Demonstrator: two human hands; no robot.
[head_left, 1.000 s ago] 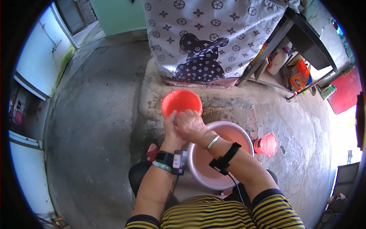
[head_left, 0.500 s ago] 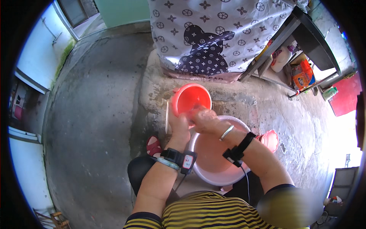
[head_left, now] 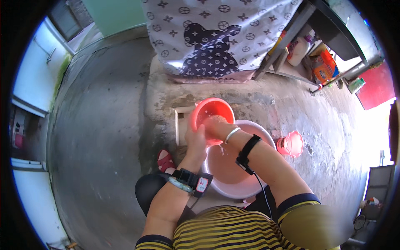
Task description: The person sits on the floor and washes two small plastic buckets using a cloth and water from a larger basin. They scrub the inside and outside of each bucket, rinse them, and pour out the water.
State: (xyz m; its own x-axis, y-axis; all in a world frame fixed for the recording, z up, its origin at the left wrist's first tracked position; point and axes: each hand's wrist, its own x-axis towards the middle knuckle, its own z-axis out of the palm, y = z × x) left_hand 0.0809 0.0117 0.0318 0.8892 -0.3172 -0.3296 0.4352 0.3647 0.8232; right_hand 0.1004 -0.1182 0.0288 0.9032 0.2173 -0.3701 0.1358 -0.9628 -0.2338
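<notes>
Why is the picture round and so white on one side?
Head view: a fisheye lens bends straight edges and leaves black corners; sunlight washes out the concrete floor at the right rim; the left hand and right hand at the red bowl look sharp, in even light.

Bright orange-red small bowl (head_left: 211, 113) with pale bits inside. Soft pink big basin (head_left: 233, 183) under it. Small pink lid (head_left: 291, 143) on the grey floor (head_left: 96, 137), darker grey patches here and there. White cloth (head_left: 212, 37) with dark navy flowers, rings and one big dark mouse shape. Yellow shirt (head_left: 233, 229) with black stripes. Black strap (head_left: 246, 151) and silver bangle (head_left: 231, 134) on one wrist, black band (head_left: 192, 180) with a red-and-white tag plus pale green bangle (head_left: 179, 184) on the other. Red sandal (head_left: 166, 160). Orange box (head_left: 324, 66), white jug (head_left: 298, 50), red sheet (head_left: 377, 85) far right. Green wall (head_left: 116, 14) up top.
</notes>
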